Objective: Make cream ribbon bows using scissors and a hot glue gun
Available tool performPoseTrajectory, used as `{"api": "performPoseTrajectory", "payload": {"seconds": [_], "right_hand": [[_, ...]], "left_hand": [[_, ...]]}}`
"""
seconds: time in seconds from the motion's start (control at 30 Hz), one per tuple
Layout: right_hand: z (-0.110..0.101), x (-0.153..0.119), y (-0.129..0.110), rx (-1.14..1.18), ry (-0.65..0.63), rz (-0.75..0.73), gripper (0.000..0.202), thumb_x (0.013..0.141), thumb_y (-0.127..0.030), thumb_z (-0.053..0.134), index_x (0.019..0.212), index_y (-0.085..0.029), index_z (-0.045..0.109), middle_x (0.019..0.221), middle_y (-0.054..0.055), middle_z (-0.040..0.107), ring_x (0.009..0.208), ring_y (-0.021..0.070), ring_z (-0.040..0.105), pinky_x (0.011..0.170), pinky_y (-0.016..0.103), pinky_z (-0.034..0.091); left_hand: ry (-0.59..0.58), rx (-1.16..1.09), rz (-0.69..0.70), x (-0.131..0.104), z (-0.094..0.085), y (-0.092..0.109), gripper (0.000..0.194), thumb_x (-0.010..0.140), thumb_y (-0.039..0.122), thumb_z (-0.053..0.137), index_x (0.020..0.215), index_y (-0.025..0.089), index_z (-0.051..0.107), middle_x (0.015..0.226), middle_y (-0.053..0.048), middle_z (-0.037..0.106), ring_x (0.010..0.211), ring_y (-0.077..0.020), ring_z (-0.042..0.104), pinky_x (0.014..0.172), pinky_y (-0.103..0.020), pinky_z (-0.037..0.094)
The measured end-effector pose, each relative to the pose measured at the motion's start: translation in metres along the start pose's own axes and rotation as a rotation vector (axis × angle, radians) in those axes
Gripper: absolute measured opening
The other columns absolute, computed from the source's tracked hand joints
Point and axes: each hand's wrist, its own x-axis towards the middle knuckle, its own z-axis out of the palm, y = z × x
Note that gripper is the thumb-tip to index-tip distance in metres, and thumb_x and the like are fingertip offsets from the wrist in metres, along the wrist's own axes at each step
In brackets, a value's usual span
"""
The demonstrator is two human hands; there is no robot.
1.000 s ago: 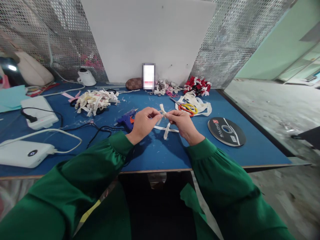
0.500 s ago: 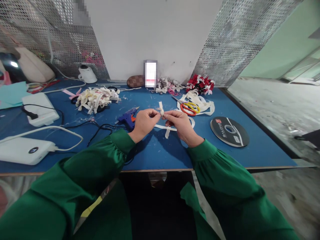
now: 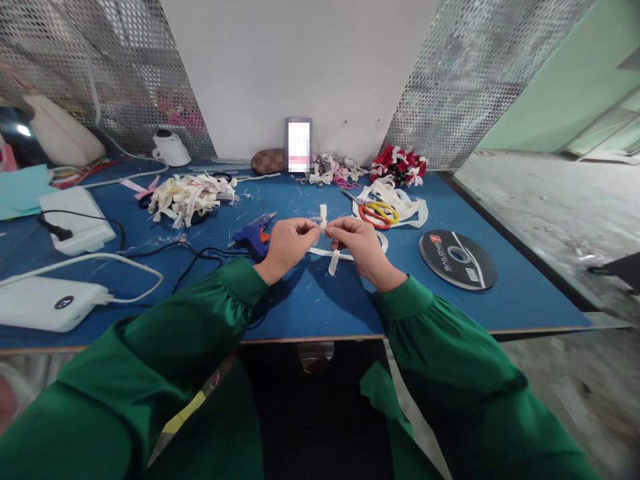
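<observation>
A cream ribbon bow (image 3: 323, 213) is pinched between my two hands above the blue table. My left hand (image 3: 290, 245) grips it from the left with thumb and index finger together. From the right, my right hand (image 3: 363, 250) closes thumb and fingertips on the same bow. One ribbon end stands up above the fingertips; another tail (image 3: 334, 263) hangs below my right hand. The knot itself is mostly covered by fingers. A white ribbon strip (image 3: 325, 253) lies on the table beneath and behind the hands.
A blue glue gun (image 3: 254, 237) lies left of my left hand. Scissors (image 3: 377, 215) rest on cream ribbon at right, near a black ribbon reel (image 3: 457, 260). Piled cream bows (image 3: 193, 198), red bows (image 3: 399, 165), a phone (image 3: 299, 145) and a white power bank (image 3: 55, 301) surround the work area.
The view has shifted slightly. Both hands keep their pinch on the ribbon bow, and its upper end now stands straighter.
</observation>
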Motion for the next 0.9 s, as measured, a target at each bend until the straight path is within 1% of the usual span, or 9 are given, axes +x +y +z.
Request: {"api": "performPoseTrajectory", "payload": {"seconds": [0.23,0.5,0.67,0.77,0.9], "right_hand": [[0.0002,-0.0005,-0.0013,-0.057,0.002,0.0,0.014,0.07,-0.032,0.072,0.069,-0.019,0.068,0.06,-0.002,0.061,0.052,0.0101,0.052,0.055,0.028,0.043],[0.0009,0.0004,0.0,-0.062,-0.015,0.015,0.012,0.071,-0.03,0.068,0.068,-0.019,0.063,0.057,-0.003,0.058,0.051,0.0103,0.052,0.055,0.028,0.044],[0.0004,-0.0005,-0.0011,-0.09,-0.059,-0.037,0.013,0.071,-0.03,0.069,0.073,-0.018,0.065,0.06,-0.004,0.06,0.052,0.0099,0.054,0.055,0.026,0.045],[0.0,-0.0002,0.0001,-0.123,-0.044,-0.069,0.013,0.073,-0.029,0.068,0.072,-0.018,0.064,0.06,-0.004,0.059,0.051,0.0099,0.055,0.055,0.026,0.045],[-0.0003,0.0005,0.0029,-0.129,-0.044,-0.071,0.011,0.075,-0.028,0.066,0.074,-0.018,0.063,0.058,-0.005,0.057,0.051,0.0099,0.055,0.054,0.026,0.044]], "left_hand": [[0.0,0.101,0.042,-0.0015,-0.0015,0.0043,0.013,0.077,0.023,0.064,0.071,0.017,0.074,0.074,-0.005,0.075,0.071,-0.0202,0.066,0.068,-0.031,0.047],[0.001,0.132,0.066,-0.0026,-0.0023,0.0069,0.013,0.076,0.021,0.063,0.068,0.017,0.073,0.07,-0.004,0.074,0.069,-0.0191,0.066,0.066,-0.029,0.046],[0.011,0.132,0.025,-0.0016,-0.002,0.0067,0.014,0.077,0.022,0.064,0.069,0.017,0.074,0.071,-0.003,0.075,0.068,-0.0179,0.066,0.065,-0.028,0.047],[0.004,0.129,0.01,-0.0012,-0.0019,0.0062,0.014,0.077,0.023,0.065,0.07,0.016,0.075,0.07,-0.003,0.076,0.068,-0.0178,0.066,0.064,-0.027,0.046],[0.006,0.135,0.012,-0.0015,-0.002,0.006,0.013,0.077,0.022,0.065,0.071,0.017,0.076,0.071,-0.003,0.077,0.069,-0.0182,0.067,0.065,-0.027,0.047]]}}
